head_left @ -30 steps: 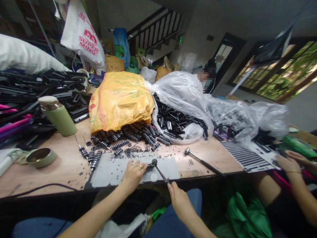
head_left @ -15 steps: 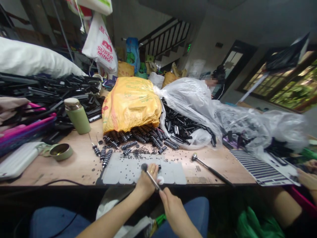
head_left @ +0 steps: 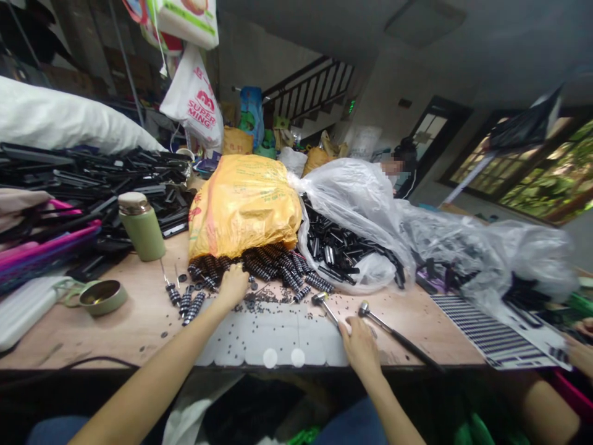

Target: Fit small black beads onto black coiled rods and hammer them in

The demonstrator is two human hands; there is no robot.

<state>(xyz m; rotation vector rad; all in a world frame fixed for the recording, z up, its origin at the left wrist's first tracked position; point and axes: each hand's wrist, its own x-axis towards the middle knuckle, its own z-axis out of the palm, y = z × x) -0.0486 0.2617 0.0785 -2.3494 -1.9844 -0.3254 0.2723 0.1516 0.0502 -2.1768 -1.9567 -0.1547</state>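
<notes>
My left hand (head_left: 234, 285) reaches to the front of the pile of black-and-white ribbed cylinders (head_left: 291, 272) beside the yellow bag. Its fingers are bent down and closed; what lies between them is hidden. To the right, my right hand (head_left: 362, 347) is closed round the handle of a small hammer (head_left: 328, 307), its dark round head resting toward the grey sheet's corner. The grey sheet (head_left: 278, 337) lies at the table's front edge, scattered with tiny dark bits and bearing two white discs (head_left: 270, 358). A second hammer (head_left: 393, 334) with a black handle lies on the right.
Behind the pile stands the yellow bag (head_left: 245, 210), with a clear plastic bag (head_left: 356, 191) of black parts beside it. A green flask (head_left: 142, 228) and its cup (head_left: 102, 298) are on the left. Another person's hand (head_left: 581, 352) is at the far right by a striped sheet (head_left: 482, 334).
My left hand has left the grey sheet for the ribbed pile. My right hand has carried the hammer rightward and lowered it to the table. The two white discs now show fully.
</notes>
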